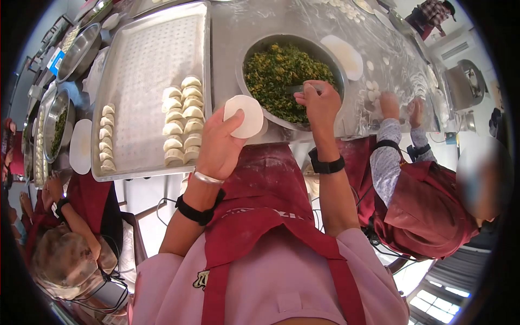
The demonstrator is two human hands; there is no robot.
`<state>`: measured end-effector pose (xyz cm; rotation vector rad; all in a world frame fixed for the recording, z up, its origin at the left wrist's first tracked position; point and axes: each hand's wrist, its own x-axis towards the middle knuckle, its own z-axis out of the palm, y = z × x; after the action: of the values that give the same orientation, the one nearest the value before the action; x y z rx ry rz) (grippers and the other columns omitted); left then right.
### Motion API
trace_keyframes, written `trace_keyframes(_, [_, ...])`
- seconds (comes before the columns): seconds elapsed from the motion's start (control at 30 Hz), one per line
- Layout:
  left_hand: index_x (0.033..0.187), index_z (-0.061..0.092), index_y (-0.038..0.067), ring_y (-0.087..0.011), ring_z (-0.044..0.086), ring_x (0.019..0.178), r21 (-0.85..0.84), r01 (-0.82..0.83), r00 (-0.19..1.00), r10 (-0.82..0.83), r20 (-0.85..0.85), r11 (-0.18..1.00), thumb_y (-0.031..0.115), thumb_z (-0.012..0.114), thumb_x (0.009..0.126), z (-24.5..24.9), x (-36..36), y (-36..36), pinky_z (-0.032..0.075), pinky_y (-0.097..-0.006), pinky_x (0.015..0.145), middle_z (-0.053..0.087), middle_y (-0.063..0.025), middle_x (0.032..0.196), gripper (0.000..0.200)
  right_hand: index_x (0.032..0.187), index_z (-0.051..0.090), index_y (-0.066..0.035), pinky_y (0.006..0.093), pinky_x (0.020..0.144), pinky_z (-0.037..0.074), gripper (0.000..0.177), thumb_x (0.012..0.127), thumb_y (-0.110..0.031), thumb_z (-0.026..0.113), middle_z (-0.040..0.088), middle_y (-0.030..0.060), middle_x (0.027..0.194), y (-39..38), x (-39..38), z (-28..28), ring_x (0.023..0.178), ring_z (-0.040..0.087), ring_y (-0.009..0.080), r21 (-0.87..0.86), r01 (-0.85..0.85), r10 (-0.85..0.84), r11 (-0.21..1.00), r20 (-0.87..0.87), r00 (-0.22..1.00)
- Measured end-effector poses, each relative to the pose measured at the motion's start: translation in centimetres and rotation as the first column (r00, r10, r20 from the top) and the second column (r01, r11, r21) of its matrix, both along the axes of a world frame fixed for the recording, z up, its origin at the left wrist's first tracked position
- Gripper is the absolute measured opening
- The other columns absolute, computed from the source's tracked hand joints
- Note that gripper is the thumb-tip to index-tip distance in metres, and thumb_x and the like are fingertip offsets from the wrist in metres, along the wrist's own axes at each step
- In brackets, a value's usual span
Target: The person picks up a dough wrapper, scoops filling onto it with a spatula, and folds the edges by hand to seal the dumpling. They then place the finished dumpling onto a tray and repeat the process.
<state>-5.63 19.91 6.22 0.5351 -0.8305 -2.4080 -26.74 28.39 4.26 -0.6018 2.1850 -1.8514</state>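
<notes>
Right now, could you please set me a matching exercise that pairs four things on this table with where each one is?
Things:
1. round dough wrapper
2. green filling
3. folded dumplings
4. utensil

Places:
A. in the metal bowl
B. gripped by the right hand, tip in the filling
C. in rows on the metal tray
D. held in the left hand

Pairs: 1-D, 2-A, 3-C, 4-B.
</notes>
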Motion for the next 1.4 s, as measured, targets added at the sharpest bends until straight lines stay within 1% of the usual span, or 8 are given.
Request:
trace_keyframes(0.47, [0.13, 0.049, -0.005, -0.0234, 0.059, 0.117, 0.05, -0.001, 1.0, 0.0, 0.026, 0.999, 0.01, 0.052, 0.1, -0.6, -0.5, -0.6, 0.047, -0.0371, 0.104, 0.059, -0.014, 0.127, 0.034, 0.104, 0.057, 0.014, 0.032, 0.066, 0.063, 0.019, 0.093, -0.002, 0.058, 0.066, 0.0204, 0.088, -0.7, -0.1, 0.0, 0.073, 0.072, 0.0276, -0.233, 0.01, 0.089, 0.972, 0.413, 0.906])
trace_keyframes(0.8, [0.131, 0.048, -0.003, -0.0231, 0.056, 0.119, 0.013, -0.062, 0.998, 0.062, -0.008, 0.998, 0.013, 0.053, 0.099, -0.4, -0.9, -2.1, 0.045, -0.0375, 0.105, 0.058, -0.0124, 0.126, 0.036, 0.109, 0.053, 0.016, 0.0333, 0.076, 0.063, 0.024, 0.094, -0.002, 0.057, 0.065, 0.0231, 0.094, 0.0, -0.8, -0.1, 0.084, 0.071, 0.0312, -0.362, 0.02, 0.197, 0.932, 0.551, 0.811])
trace_keyframes(0.9, [0.128, 0.051, -0.005, -0.0219, 0.059, 0.111, 0.033, -0.097, 0.995, 0.098, -0.004, 0.995, 0.011, 0.054, 0.098, 0.2, -1.2, -2.2, 0.048, -0.0362, 0.098, 0.06, -0.0117, 0.12, 0.034, 0.11, 0.052, 0.016, 0.0336, 0.077, 0.063, 0.024, 0.094, -0.002, 0.056, 0.065, 0.0234, 0.095, 0.2, -1.2, 0.0, 0.086, 0.071, 0.0328, -0.397, 0.025, 0.223, 0.917, 0.565, 0.794])
trace_keyframes(0.97, [0.128, 0.051, -0.005, -0.0214, 0.058, 0.11, 0.026, -0.099, 0.995, 0.099, -0.007, 0.995, 0.012, 0.054, 0.099, 0.4, -1.6, -2.5, 0.047, -0.0362, 0.098, 0.059, -0.0116, 0.119, 0.034, 0.11, 0.053, 0.016, 0.0337, 0.078, 0.063, 0.024, 0.095, -0.001, 0.055, 0.065, 0.0233, 0.095, 0.5, -1.2, 0.4, 0.087, 0.071, 0.0336, -0.421, 0.036, 0.236, 0.906, 0.574, 0.784])
trace_keyframes(1.17, [0.125, 0.052, -0.003, -0.0213, 0.058, 0.111, 0.059, -0.045, 0.992, 0.052, -0.117, 0.997, 0.016, 0.052, 0.101, -0.3, -4.1, -3.3, 0.047, -0.037, 0.098, 0.06, -0.0107, 0.117, 0.032, 0.11, 0.055, 0.014, 0.0332, 0.082, 0.062, 0.024, 0.095, -0.004, 0.057, 0.065, 0.0223, 0.099, 1.7, -0.4, 2.8, 0.093, 0.07, 0.034, -0.467, -0.02, 0.298, 0.884, 0.531, 0.793])
trace_keyframes(1.27, [0.123, 0.054, -0.001, -0.0219, 0.059, 0.109, 0.133, 0.004, 0.978, 0.023, -0.205, 0.991, 0.02, 0.052, 0.102, -0.1, -5.5, -3.3, 0.048, -0.0381, 0.097, 0.06, -0.0103, 0.117, 0.03, 0.107, 0.057, 0.013, 0.0337, 0.077, 0.064, 0.02, 0.097, -0.004, 0.056, 0.066, 0.0235, 0.094, 1.7, 1.1, 4.4, 0.085, 0.072, 0.0327, -0.477, -0.009, 0.267, 0.879, 0.477, 0.837])
trace_keyframes(1.37, [0.125, 0.051, -0.001, -0.0251, 0.057, 0.113, 0.188, 0.04, 0.966, 0.01, -0.259, 0.981, 0.026, 0.044, 0.105, 0.0, -6.5, -3.4, 0.046, -0.0409, 0.102, 0.059, -0.0122, 0.121, 0.034, 0.106, 0.062, 0.01, 0.0321, 0.078, 0.061, 0.019, 0.097, -0.006, 0.059, 0.069, 0.0192, 0.097, 1.6, 3.9, 5.0, 0.086, 0.072, 0.0275, -0.408, -0.051, 0.152, 0.912, 0.219, 0.964])
trace_keyframes(1.4, [0.126, 0.05, -0.001, -0.0266, 0.057, 0.115, 0.201, 0.049, 0.963, 0.007, -0.27, 0.978, 0.029, 0.041, 0.107, 0.0, -6.6, -3.5, 0.044, -0.0422, 0.104, 0.058, -0.0133, 0.122, 0.037, 0.106, 0.063, 0.008, 0.0318, 0.079, 0.059, 0.018, 0.095, -0.006, 0.06, 0.07, 0.0174, 0.098, 1.7, 4.7, 4.5, 0.087, 0.071, 0.0263, -0.35, -0.122, 0.147, 0.929, 0.046, 0.988])
